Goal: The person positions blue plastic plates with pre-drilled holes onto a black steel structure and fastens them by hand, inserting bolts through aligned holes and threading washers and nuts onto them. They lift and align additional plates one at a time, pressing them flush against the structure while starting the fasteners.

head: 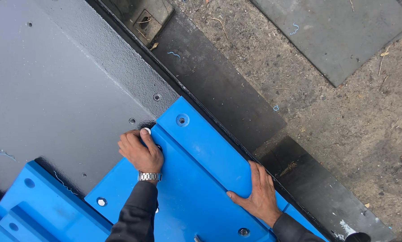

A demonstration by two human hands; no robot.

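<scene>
A large blue plastic panel (201, 179) with round holes lies on a dark grey metal plate (53, 89). My left hand (139, 152), wearing a silver wristwatch (149, 176), curls over the panel's upper left corner, its fingers closed on a small white round piece (146, 131) at the edge. My right hand (258, 193) rests flat on the panel's raised right strip, fingers together and pointing up, holding nothing.
A second blue panel (35, 201) lies at the lower left. The grey plate has several small holes (157, 97). Black sheets (228, 89) lie along the plate's edge on gritty ground (358, 125), and another dark sheet (340, 31) sits at the top right.
</scene>
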